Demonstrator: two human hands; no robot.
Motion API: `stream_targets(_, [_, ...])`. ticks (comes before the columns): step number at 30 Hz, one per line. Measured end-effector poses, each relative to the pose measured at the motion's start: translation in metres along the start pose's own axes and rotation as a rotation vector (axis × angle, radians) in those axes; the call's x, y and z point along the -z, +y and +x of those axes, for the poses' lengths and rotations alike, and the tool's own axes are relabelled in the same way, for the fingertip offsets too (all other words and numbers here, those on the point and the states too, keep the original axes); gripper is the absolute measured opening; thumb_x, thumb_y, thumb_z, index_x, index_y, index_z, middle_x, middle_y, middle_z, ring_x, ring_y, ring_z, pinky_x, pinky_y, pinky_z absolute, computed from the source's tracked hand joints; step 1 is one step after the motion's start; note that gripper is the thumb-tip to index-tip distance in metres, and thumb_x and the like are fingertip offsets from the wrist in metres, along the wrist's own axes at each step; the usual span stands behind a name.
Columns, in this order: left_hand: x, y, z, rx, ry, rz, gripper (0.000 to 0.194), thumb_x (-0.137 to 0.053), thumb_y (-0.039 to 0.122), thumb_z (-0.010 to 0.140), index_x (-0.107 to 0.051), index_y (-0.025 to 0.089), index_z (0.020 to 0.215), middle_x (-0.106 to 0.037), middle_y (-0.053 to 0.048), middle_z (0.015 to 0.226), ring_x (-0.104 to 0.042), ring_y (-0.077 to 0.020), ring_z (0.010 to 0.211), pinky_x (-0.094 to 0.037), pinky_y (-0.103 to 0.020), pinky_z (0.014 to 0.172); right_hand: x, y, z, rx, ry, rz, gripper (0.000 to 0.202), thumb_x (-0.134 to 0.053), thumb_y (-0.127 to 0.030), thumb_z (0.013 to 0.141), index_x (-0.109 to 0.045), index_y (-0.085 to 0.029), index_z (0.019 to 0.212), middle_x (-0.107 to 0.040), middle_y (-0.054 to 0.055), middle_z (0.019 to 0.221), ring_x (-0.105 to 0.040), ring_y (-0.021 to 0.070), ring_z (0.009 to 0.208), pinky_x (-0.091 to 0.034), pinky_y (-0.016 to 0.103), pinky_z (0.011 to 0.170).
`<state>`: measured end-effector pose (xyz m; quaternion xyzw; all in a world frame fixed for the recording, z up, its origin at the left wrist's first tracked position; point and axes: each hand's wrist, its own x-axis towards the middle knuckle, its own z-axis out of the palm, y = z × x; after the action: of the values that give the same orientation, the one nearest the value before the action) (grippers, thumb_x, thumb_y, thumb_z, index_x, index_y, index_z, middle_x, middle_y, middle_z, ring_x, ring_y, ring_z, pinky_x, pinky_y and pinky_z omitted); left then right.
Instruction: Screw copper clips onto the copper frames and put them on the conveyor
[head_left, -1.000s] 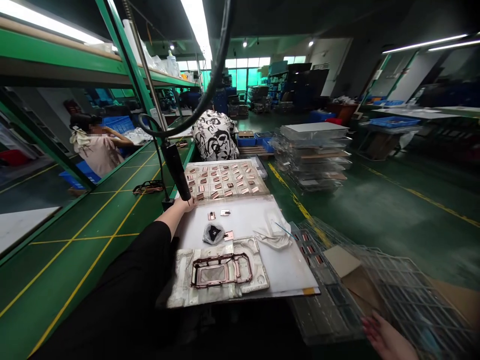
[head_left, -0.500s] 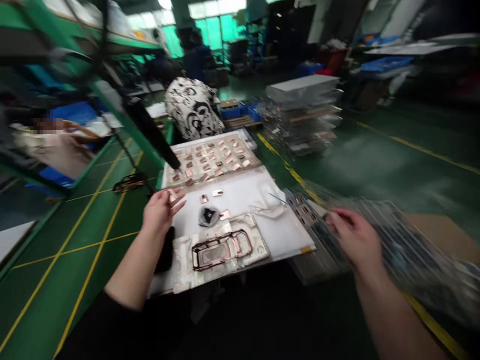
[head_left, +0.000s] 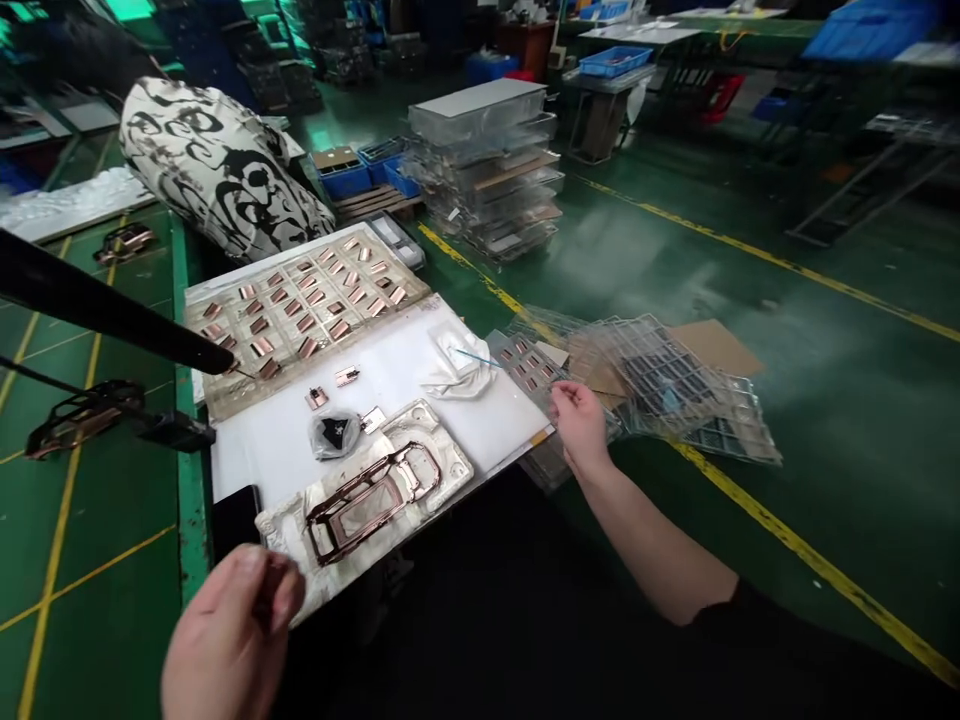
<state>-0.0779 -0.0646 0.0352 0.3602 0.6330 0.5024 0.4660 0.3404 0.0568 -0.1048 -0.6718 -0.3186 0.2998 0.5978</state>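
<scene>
My left hand (head_left: 234, 625) is closed at the near left corner of the white board (head_left: 495, 425); what its curled fingers hold, if anything, is hidden. Fingertips pinched, my right hand (head_left: 581, 420) is over the near end of a grey tray (head_left: 517, 345) with several small copper pieces; its pinch is too small to read. A copper-coloured frame (head_left: 337, 510) lies on a padded block (head_left: 450, 465). Beyond the block are a round bag with a black item (head_left: 335, 434) and small copper plates (head_left: 347, 376). Many copper pieces sit in rows on a beige tray (head_left: 292, 375).
A black arm (head_left: 112, 305) reaches in from the left. A dark phone (head_left: 238, 510) is at the board's left edge. White plastic (head_left: 461, 372) lies on the right. Wire racks (head_left: 664, 375) and stacked clear trays (head_left: 480, 165) stand on the floor. A person's patterned clothing (head_left: 217, 170) is behind.
The view has swung right. My left hand has moved to the near corner, and its spread fingers have curled in. My right hand is now nearer the board and the grey tray.
</scene>
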Motion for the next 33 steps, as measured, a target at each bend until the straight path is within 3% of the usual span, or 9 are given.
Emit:
stream_targets(6, [-0.055, -0.001, -0.018, 0.134, -0.228, -0.234, 0.027, -0.083, 0.047, 0.099, -0.066, 0.03, 0.112, -0.081, -0.004, 0.097, -0.069, -0.019, 0.079, -0.056, -0.031, 0.073, 0.003, -0.066, -0.055, 0.195, -0.142, 0.008, 0.032, -0.079, -0.049, 0.101, -0.077, -0.022, 0.118, -0.074, 0.008, 0.107, -0.069, 0.0223, 0.094, -0.057, 0.037, 0.09])
stream_targets(10, [-0.081, 0.001, -0.024, 0.089, -0.387, -0.23, 0.019, -0.086, 0.037, 0.099, -0.072, 0.025, 0.101, -0.078, -0.009, 0.14, -0.072, -0.024, 0.128, -0.057, -0.037, 0.109, -0.005, -0.101, -0.103, -0.037, -0.971, 0.099, 0.034, -0.084, -0.049, 0.101, -0.08, -0.025, 0.123, -0.077, 0.007, 0.105, -0.073, 0.0223, 0.092, -0.059, 0.035, 0.085])
stream_targets(12, [-0.088, 0.002, -0.027, 0.084, -0.462, -0.226, 0.017, -0.09, 0.033, 0.096, -0.077, 0.022, 0.096, -0.069, -0.009, 0.155, -0.073, -0.0237, 0.125, -0.061, -0.033, 0.1, -0.013, -0.106, -0.123, -0.28, -1.374, 0.26, 0.044, -0.089, -0.051, 0.097, -0.077, -0.025, 0.131, -0.078, 0.007, 0.108, -0.075, 0.0221, 0.095, -0.06, 0.034, 0.085])
stream_targets(14, [-0.091, 0.003, -0.031, 0.137, -0.511, -0.253, 0.016, -0.091, 0.032, 0.094, -0.08, 0.021, 0.096, -0.065, -0.01, 0.159, -0.077, -0.0162, 0.093, -0.062, -0.028, 0.076, -0.022, -0.103, -0.138, -0.417, -1.548, 0.41, 0.045, -0.089, -0.051, 0.097, -0.077, -0.023, 0.13, -0.078, 0.006, 0.108, -0.074, 0.0197, 0.092, -0.06, 0.032, 0.085])
stream_targets(17, [-0.086, 0.004, -0.034, 0.269, -0.554, -0.313, 0.017, -0.09, 0.033, 0.094, -0.08, 0.02, 0.097, -0.066, -0.012, 0.157, -0.068, -0.0067, 0.057, -0.056, -0.026, 0.054, -0.032, -0.093, -0.152, -0.51, -1.624, 0.551, 0.041, -0.088, -0.054, 0.098, -0.079, -0.018, 0.114, -0.078, 0.007, 0.101, -0.072, 0.0176, 0.085, -0.061, 0.031, 0.081])
stream_targets(22, [-0.072, 0.0, -0.037, 0.322, -0.601, -0.271, 0.022, -0.088, 0.039, 0.096, -0.078, 0.019, 0.095, -0.068, -0.014, 0.153, -0.072, -0.0107, 0.062, -0.057, -0.027, 0.052, -0.038, -0.087, -0.162, -0.665, -1.647, 0.578, 0.049, -0.098, -0.05, 0.089, -0.075, -0.017, 0.118, -0.079, 0.007, 0.102, -0.075, 0.0169, 0.085, -0.061, 0.028, 0.078])
stream_targets(25, [-0.06, -0.003, -0.033, 0.05, -0.558, 0.025, 0.018, -0.081, 0.037, 0.103, -0.08, 0.026, 0.117, -0.072, -0.013, 0.148, -0.081, -0.0235, 0.098, -0.07, -0.039, 0.086, -0.038, -0.088, -0.166, -0.706, -1.614, 0.516, 0.043, -0.097, -0.043, 0.092, -0.072, -0.017, 0.116, -0.08, 0.006, 0.101, -0.076, 0.0171, 0.087, -0.063, 0.028, 0.081])
stream_targets(28, [-0.042, -0.003, -0.018, -0.449, -0.377, 0.411, 0.051, -0.081, 0.028, 0.101, -0.067, 0.032, 0.15, -0.069, -0.012, 0.153, -0.065, -0.0335, 0.145, -0.054, -0.054, 0.126, -0.04, -0.082, -0.173, -0.762, -1.486, 0.405, 0.043, -0.096, -0.042, 0.092, -0.071, -0.017, 0.116, -0.081, 0.008, 0.107, -0.078, 0.018, 0.09, -0.063, 0.027, 0.077])
stream_targets(33, [-0.021, -0.001, 0.032, -0.828, -0.456, 0.867, 0.051, -0.082, 0.03, 0.1, -0.064, 0.026, 0.147, -0.053, -0.018, 0.171, -0.044, -0.0409, 0.165, -0.042, -0.064, 0.134, -0.05, -0.064, -0.184, -0.863, -1.218, 0.251, 0.046, -0.095, -0.051, 0.092, -0.072, -0.016, 0.112, -0.082, 0.009, 0.108, -0.077, 0.0143, 0.081, -0.059, 0.021, 0.067])
